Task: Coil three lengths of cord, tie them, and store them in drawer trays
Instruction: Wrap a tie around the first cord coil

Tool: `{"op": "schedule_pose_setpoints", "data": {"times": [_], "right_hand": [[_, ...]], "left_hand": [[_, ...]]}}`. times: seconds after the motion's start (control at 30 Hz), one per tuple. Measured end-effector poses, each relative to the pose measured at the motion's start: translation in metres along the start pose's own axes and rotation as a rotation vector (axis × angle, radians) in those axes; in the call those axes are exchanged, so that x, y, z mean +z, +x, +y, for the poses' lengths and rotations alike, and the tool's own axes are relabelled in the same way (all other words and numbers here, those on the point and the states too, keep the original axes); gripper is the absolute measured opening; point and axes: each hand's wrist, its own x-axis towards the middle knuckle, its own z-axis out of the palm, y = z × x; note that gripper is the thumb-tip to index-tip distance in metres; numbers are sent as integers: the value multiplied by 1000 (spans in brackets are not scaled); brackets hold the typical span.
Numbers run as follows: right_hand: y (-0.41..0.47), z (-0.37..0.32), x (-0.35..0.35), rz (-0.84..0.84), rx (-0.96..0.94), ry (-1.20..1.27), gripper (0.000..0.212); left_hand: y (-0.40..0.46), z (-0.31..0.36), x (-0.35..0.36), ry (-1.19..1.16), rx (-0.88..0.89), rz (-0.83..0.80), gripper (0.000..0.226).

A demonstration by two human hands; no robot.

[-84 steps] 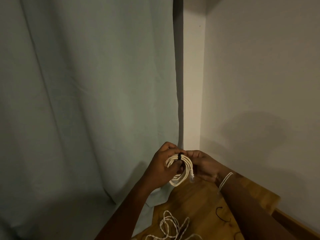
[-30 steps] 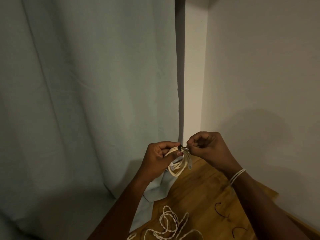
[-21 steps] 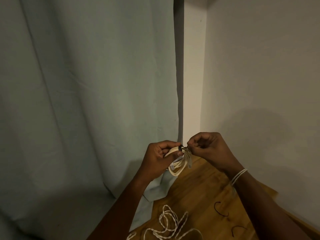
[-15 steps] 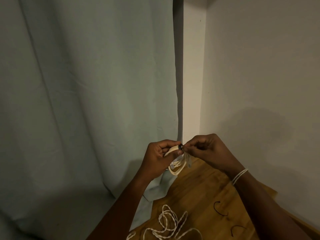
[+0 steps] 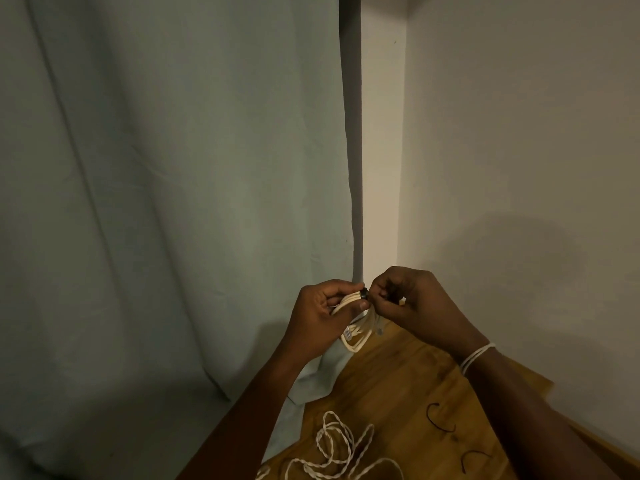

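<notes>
Head view: wooden tabletop (image 5: pixel 398 382) in a corner, pale curtain (image 5: pixel 173 202) left. Left hand (image 5: pixel 322 320) grips one coiled cord (image 5: pixel 356 336); right hand (image 5: pixel 412 303) pinches its black tie (image 5: pixel 363 294). One loose cord (image 5: pixel 339 452), two spare ties (image 5: pixel 438 417).

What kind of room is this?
Probably a room at home, in a corner: a pale curtain hangs by a plain wall, above a wooden table with loose cord on it.
</notes>
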Motion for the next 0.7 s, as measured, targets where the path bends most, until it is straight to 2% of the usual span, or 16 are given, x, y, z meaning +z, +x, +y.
{"op": "schedule_pose_setpoints", "data": {"times": [0.2, 0.7], "right_hand": [[-1, 1, 2, 10, -2, -4, 4], [-2, 2, -3, 37, 75, 172, 10]], "left_hand": [[-1, 1, 2, 13, -1, 16, 29], [-3, 6, -3, -4, 56, 14, 31]]}}
